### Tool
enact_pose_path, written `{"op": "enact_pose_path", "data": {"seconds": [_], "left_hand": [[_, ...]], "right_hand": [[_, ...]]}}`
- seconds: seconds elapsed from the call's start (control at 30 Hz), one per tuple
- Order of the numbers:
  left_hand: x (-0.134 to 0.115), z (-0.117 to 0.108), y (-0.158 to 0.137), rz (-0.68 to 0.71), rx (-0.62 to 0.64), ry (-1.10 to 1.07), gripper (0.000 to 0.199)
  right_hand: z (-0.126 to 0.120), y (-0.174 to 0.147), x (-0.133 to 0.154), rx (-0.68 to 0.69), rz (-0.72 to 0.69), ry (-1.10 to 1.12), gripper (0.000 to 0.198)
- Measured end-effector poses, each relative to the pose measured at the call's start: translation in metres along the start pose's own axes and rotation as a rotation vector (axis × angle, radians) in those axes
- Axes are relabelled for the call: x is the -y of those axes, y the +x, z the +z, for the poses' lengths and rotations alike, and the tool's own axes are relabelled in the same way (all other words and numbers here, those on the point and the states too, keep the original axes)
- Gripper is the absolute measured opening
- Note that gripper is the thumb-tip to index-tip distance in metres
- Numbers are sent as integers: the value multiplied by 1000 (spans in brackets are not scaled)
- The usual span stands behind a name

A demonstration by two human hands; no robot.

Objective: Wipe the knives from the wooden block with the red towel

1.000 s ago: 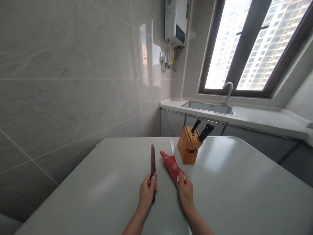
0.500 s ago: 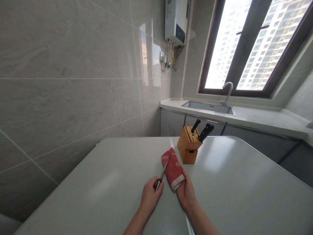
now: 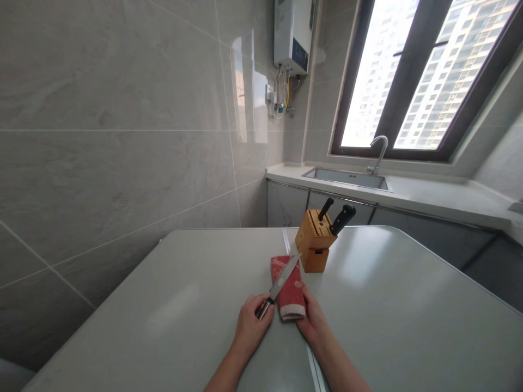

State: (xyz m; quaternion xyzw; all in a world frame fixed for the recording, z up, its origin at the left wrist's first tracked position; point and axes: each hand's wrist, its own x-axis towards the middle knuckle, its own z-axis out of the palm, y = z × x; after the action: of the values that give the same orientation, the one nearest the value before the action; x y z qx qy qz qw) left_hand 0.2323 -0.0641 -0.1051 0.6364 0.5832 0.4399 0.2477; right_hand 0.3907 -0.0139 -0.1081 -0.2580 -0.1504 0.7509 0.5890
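My left hand (image 3: 254,318) is closed around the dark handle of a kitchen knife (image 3: 281,281). Its blade points up and to the right, with the flat side showing over a folded red cloth (image 3: 291,296) that has a pale hem. My right hand (image 3: 311,316) grips that cloth along its right edge and from below; some of the fingers are hidden under it. Just beyond the cloth stands a wooden knife block (image 3: 315,234), with two black-handled knives (image 3: 342,219) in its slots.
A pale table (image 3: 183,305) with a metal seam stretches around my hands. Behind it are a counter with a sink (image 3: 347,177) and a faucet (image 3: 379,154), below a window. A water heater (image 3: 292,38) hangs on the tiled wall (image 3: 122,179) at the left.
The knife has turned from nearly edge-on to showing its flat side, and its tip has swung right. The cloth has rotated more upright in my right hand.
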Motion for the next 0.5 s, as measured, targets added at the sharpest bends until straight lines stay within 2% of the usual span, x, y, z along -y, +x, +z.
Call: {"op": "enact_pose_path", "data": {"seconds": [0.33,0.5], "left_hand": [[2,2,0,-29,-18,43,18],[0,1,0,-44,-13,7,25]], "right_hand": [[7,-9,3,38,-6,-63,32],[7,-11,1,62,18,-76,35]]}}
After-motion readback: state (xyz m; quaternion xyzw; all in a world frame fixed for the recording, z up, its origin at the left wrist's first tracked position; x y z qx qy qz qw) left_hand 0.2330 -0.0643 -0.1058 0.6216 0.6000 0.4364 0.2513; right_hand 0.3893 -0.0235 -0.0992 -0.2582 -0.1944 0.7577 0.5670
